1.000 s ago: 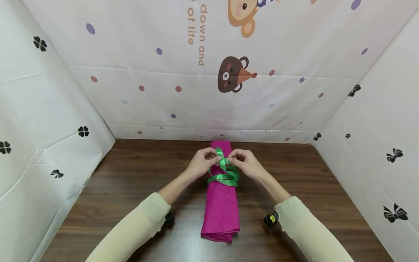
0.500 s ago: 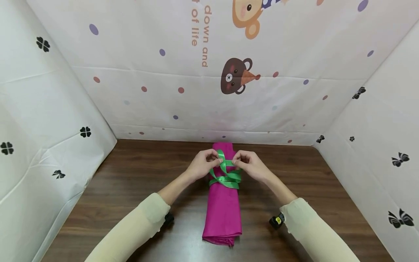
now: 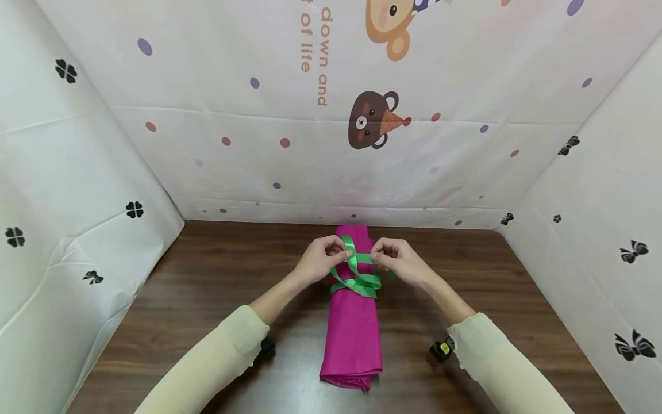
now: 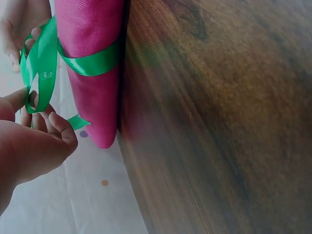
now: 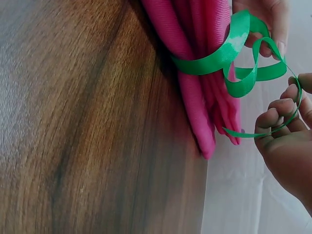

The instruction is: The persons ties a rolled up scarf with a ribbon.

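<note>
A rolled magenta cloth (image 3: 351, 339) lies lengthwise on the table, its far end near the back wall. Glossy green ribbon (image 3: 362, 287) wraps round its middle and rises in loops over the top. My left hand (image 3: 316, 260) pinches a ribbon loop between thumb and fingers, just left of the roll. To the right, my right hand (image 3: 403, 261) pinches another stretch, held straight across the cloth. In the right wrist view, a thin ribbon tail (image 5: 243, 134) runs under the curled fingers. The left wrist view shows the ribbon band (image 4: 92, 64) snug around the roll.
Brown wood-grain table (image 3: 233, 276) extends on both sides of the roll. White printed sheets form a back wall (image 3: 305, 167) and side walls (image 3: 579, 241). A dark wrist device (image 3: 442, 348) sits by the right sleeve.
My right hand has moved a little to the right, drawing out the ribbon stretch it pinches. My left hand keeps its hold beside the roll. The head view has shifted slightly.
</note>
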Tool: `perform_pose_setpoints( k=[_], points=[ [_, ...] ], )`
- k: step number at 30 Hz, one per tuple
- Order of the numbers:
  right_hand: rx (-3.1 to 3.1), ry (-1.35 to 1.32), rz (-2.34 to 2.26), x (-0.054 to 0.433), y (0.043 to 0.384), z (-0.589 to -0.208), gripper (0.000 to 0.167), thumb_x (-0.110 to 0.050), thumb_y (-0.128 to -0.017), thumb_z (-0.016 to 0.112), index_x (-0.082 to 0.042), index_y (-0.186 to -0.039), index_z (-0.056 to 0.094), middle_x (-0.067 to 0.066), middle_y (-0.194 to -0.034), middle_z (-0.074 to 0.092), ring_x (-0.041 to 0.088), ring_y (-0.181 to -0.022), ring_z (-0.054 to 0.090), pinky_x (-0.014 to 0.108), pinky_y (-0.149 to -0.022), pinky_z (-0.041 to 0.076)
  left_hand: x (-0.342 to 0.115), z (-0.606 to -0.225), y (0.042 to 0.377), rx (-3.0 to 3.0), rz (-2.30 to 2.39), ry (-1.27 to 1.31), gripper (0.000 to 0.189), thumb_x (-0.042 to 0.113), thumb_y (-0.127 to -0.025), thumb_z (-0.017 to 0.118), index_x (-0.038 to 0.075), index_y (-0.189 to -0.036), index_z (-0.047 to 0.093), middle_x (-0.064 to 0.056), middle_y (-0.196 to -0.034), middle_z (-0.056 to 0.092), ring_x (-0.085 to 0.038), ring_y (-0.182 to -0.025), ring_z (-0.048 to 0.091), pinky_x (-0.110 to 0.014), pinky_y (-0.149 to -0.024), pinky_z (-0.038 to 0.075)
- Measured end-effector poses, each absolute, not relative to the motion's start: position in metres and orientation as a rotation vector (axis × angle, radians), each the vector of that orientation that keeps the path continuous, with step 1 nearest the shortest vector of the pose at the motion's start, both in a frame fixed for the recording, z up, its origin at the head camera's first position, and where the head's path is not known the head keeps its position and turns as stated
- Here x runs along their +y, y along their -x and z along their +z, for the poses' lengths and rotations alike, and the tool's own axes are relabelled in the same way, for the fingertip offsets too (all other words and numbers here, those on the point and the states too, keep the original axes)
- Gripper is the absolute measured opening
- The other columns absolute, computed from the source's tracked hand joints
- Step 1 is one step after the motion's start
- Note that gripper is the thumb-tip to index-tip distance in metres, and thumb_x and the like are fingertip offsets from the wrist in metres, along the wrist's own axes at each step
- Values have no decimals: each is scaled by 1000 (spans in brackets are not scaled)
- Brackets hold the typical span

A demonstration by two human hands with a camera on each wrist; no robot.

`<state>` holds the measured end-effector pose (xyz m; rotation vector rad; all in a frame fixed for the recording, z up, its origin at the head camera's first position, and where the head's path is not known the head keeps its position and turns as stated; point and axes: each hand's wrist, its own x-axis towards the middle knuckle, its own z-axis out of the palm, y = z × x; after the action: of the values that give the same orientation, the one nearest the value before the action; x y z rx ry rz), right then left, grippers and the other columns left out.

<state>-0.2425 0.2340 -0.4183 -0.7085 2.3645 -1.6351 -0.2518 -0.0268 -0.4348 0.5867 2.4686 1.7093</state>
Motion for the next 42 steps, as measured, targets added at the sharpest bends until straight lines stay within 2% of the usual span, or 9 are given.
perform_pose_setpoints(
  k=[4, 7, 12, 14, 20, 28, 34, 38, 42],
  points=[
    [2363, 707, -1637, 236, 242, -418, 13, -9, -108, 59, 0, -104, 68, 25, -80, 51, 35, -69, 48, 29, -61, 45, -27, -434, 252, 2449, 1716, -562, 13, 21, -100, 76, 10, -103, 70, -2, -94, 72, -24, -85, 66, -26, -72, 52],
    [2370, 704, -1645, 237, 243, -419, 13, -9, -108, 60, 0, -104, 67, 18, -80, 53, 37, -70, 49, 31, -64, 47, -28, -432, 251, 2443, 1720, -560, 13, 21, -101, 76, 9, -103, 70, -3, -94, 72, -26, -86, 66, -26, -71, 52],
    [2348, 703, -1677, 237, 244, -419, 13, -8, -108, 60, 3, -105, 67, 12, -89, 57, 38, -74, 52, 36, -69, 52, -29, -430, 250, 2449, 1733, -560, 14, 20, -101, 76, 8, -103, 70, -5, -94, 71, -22, -82, 64, -27, -71, 52],
    [2346, 695, -1683, 237, 243, -418, 13, -8, -108, 60, 3, -105, 67, 11, -92, 59, 36, -76, 55, 36, -69, 53, -29, -431, 250, 2444, 1740, -553, 14, 20, -101, 76, 7, -103, 70, -5, -94, 71, -20, -82, 64, -27, -71, 51],
    [2400, 659, -1650, 239, 241, -415, 13, -12, -106, 63, -1, -105, 71, 9, -84, 61, 18, -74, 55, 39, -65, 49, -28, -433, 252, 2450, 1750, -521, 13, 19, -99, 78, 7, -102, 72, -3, -92, 70, -17, -81, 62, -27, -71, 51],
    [2399, 685, -1622, 243, 241, -413, 12, -12, -103, 69, -3, -106, 78, 13, -98, 72, 21, -86, 60, 34, -74, 54, -26, -436, 256, 2472, 1731, -476, 13, 20, -99, 79, 10, -106, 76, -2, -93, 71, -18, -84, 62, -27, -72, 52],
    [2323, 704, -1639, 241, 240, -410, 11, -10, -101, 71, -4, -108, 79, 14, -104, 75, 22, -92, 66, 36, -79, 57, -25, -434, 254, 2525, 1654, -474, 14, 23, -102, 74, 10, -109, 77, -1, -98, 72, -17, -90, 62, -29, -76, 53],
    [2295, 709, -1647, 237, 238, -409, 10, -9, -100, 73, -4, -107, 78, 13, -102, 75, 19, -93, 66, 33, -81, 57, -24, -433, 253, 2528, 1653, -477, 13, 22, -103, 73, 10, -106, 74, -1, -98, 70, -17, -90, 62, -30, -77, 52],
    [2290, 728, -1665, 234, 237, -410, 9, -8, -100, 74, -3, -105, 77, 13, -97, 73, 17, -88, 65, 32, -76, 55, -23, -433, 253, 2486, 1708, -476, 13, 22, -103, 72, 10, -105, 72, 0, -96, 70, -15, -88, 62, -29, -76, 52]
  ],
)
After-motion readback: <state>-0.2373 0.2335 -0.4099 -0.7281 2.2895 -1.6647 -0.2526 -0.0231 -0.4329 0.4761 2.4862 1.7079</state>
